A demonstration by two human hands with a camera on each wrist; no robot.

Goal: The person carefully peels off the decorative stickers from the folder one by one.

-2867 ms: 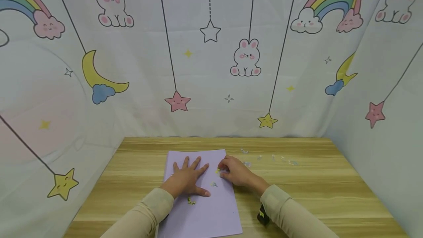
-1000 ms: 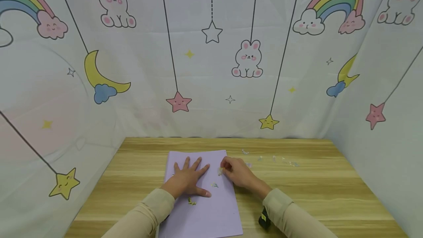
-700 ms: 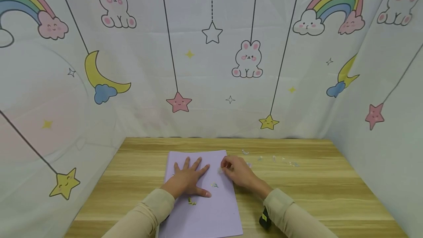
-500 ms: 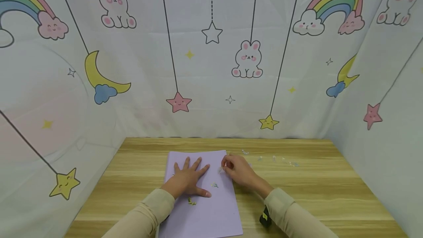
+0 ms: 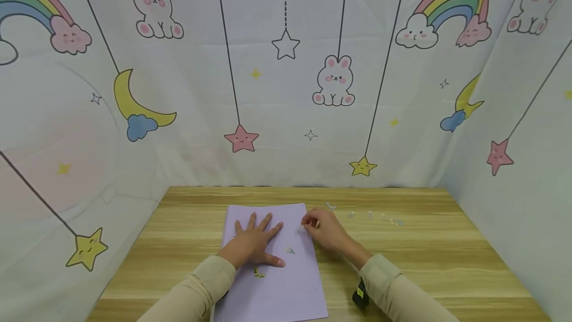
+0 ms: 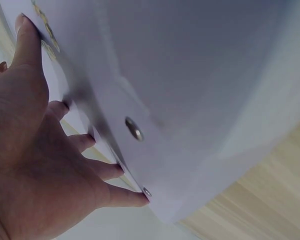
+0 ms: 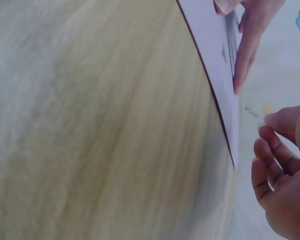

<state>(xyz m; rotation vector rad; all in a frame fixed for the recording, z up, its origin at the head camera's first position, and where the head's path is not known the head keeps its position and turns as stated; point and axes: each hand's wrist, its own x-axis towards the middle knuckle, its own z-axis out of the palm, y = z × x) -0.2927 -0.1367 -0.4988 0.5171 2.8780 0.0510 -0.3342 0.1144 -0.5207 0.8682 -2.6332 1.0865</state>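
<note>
A lilac binder [image 5: 290,292] with metal rivets [image 6: 134,128] lies on the table. My left hand [image 5: 252,246] rests on its cover, fingers spread wide. Over the binder's upper right edge, my right hand [image 5: 325,228] pinches a small see-through sticker [image 7: 252,111] with green and yellow print between thumb and forefinger. In the head view that sticker shows only as a faint pale sliver by the fingertips. A small flower-like sticker [image 5: 289,251] lies on the cover right of my left thumb. Below the thumb is a curved yellow-green sticker [image 5: 259,273].
Several small clear stickers [image 5: 392,221] lie scattered on the wooden table [image 5: 424,262] at the back right. A black object [image 5: 360,294] with a yellow mark shows beside my right sleeve. A printed cloth [image 5: 286,158] hangs behind the table and along both sides.
My right hand has shifted slightly right, towards the binder's edge. The sticker in its fingers, yellow against the cover earlier, now shows as a pale sliver. My left hand has stayed in place.
</note>
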